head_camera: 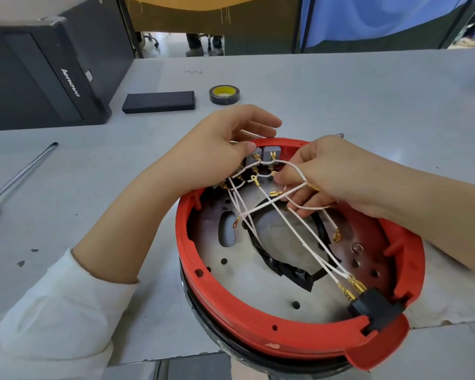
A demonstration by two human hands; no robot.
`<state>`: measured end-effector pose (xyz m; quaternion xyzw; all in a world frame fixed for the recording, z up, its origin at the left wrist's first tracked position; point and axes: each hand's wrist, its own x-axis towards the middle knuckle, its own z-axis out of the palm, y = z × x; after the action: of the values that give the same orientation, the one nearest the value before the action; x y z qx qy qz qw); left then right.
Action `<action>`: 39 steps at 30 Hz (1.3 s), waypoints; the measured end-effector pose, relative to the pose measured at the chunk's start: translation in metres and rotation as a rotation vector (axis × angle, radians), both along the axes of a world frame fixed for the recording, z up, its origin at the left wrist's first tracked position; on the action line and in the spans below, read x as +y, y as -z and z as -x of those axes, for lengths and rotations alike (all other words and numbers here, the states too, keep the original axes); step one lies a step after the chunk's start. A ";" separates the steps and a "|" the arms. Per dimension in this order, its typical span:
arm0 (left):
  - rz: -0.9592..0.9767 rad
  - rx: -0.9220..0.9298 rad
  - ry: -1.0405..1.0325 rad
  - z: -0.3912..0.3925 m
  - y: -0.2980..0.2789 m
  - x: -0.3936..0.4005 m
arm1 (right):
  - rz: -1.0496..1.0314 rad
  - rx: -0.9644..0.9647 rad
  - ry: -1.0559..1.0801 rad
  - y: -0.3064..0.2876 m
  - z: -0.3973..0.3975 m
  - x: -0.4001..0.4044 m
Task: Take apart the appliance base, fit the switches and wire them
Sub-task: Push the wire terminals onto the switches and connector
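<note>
Left hand (225, 144) steadying switches (262, 157), right hand (321, 176) pinching white wire (296, 168) — red base (258, 325)

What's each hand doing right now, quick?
Left hand: holds the far rim of the red base, thumb pressed by the grey switches.
Right hand: pinches a white wire.

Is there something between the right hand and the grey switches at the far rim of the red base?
Nothing solid. The right hand is close to the grey switches, pinching a white wire. Only other loose white wires cross the space there. The left hand is at the switches from the other side, not between.
</note>
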<state>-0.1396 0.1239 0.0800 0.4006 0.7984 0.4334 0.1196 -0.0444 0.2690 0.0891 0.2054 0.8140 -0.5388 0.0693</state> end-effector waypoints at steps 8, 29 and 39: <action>-0.004 0.014 -0.034 -0.001 0.000 0.000 | -0.134 -0.097 -0.119 -0.006 0.007 0.001; 0.002 -0.013 -0.063 0.001 0.003 -0.001 | 0.487 -0.070 0.156 0.008 0.009 0.003; -0.004 -0.016 -0.056 0.000 0.003 -0.002 | 0.518 -0.088 0.103 0.007 0.008 0.002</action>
<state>-0.1394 0.1217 0.0772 0.3749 0.8074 0.4414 0.1127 -0.0524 0.2711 0.0822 0.2452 0.6336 -0.7227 0.1274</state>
